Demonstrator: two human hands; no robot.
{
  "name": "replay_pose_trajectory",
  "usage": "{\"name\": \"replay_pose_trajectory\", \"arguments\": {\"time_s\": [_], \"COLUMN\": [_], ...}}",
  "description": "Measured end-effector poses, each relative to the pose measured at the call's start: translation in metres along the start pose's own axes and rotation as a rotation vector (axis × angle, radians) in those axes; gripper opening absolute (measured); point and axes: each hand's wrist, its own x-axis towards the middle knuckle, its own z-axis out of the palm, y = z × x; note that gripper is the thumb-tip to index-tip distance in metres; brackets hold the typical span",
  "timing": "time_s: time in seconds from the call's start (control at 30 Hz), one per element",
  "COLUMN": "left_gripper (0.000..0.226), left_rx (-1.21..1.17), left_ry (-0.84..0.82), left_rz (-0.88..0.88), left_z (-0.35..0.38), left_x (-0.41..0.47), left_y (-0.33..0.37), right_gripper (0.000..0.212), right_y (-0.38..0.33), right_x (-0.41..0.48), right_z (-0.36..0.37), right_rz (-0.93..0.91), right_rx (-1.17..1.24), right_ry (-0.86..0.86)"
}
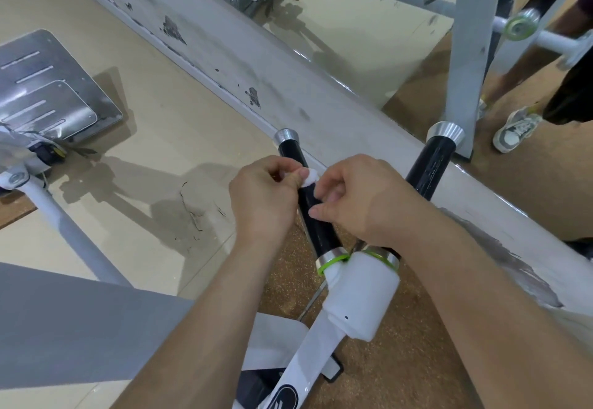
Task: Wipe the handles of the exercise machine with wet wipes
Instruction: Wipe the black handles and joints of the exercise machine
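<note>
Two black handles fork from a white machine arm point(362, 296). The left handle point(316, 216) runs up to a silver end cap, and the right handle point(430, 165) does the same. My left hand point(263, 200) pinches a small white wet wipe point(309, 177) against the upper part of the left handle. My right hand point(356, 197) is curled beside it, fingertips touching the same handle just below the wipe. Most of the wipe is hidden between my fingers.
A wall mirror with a scuffed white base ledge point(244, 65) runs diagonally behind the handles and reflects the machine and a person's shoe point(513, 129). A metal footplate point(48, 88) stands at the left, a grey pad point(64, 322) at the lower left.
</note>
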Motion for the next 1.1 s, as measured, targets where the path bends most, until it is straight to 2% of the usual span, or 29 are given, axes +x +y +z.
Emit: {"name": "replay_pose_trajectory", "arguments": {"time_s": [0.07, 0.13, 0.23, 0.3, 0.5, 0.6, 0.7, 0.83, 0.97, 1.1], "left_gripper": [0.008, 0.011, 0.017, 0.013, 0.015, 0.013, 0.015, 0.008, 0.006, 0.007], "left_rx": [-0.087, -0.154, -0.187, -0.177, -0.069, -0.098, -0.161, -0.153, -0.055, -0.119], "left_ry": [-0.035, -0.131, -0.263, -0.261, -0.061, -0.138, -0.228, -0.129, 0.029, 0.114], "left_rz": [0.000, -0.024, -0.051, -0.033, 0.065, 0.021, -0.029, -0.055, 0.020, -0.072], "left_z": [-0.003, -0.011, -0.018, -0.016, 0.002, -0.006, -0.012, 0.002, 0.015, 0.017], "left_x": [-0.001, -0.007, -0.003, 0.007, 0.031, 0.029, 0.027, 0.047, 0.074, 0.100], "left_y": [-0.005, -0.009, -0.013, -0.013, -0.017, -0.018, -0.016, -0.016, -0.015, -0.013], "right_gripper": [0.015, 0.007, 0.012, 0.009, 0.018, 0.006, 0.010, 0.005, 0.030, 0.043], "right_y": [0.000, -0.001, 0.002, 0.003, -0.004, -0.008, -0.003, 0.002, 0.000, 0.000], "right_x": [0.011, 0.021, 0.034, 0.039, 0.054, 0.063, 0.072, 0.076, 0.077, 0.075], "right_z": [0.000, -0.001, 0.000, 0.001, 0.006, 0.005, 0.006, 0.014, 0.019, 0.014], "right_rz": [0.007, 0.027, 0.039, 0.048, 0.049, 0.029, 0.065, 0.083, 0.035, 0.004], "right_rx": [0.138, 0.274, 0.278, 0.272, 0.228, 0.175, 0.247, 0.315, 0.267, 0.256], "right_ry": [0.004, 0.002, 0.010, 0.021, 0.090, 0.138, 0.146, 0.211, 0.201, 0.159]}}
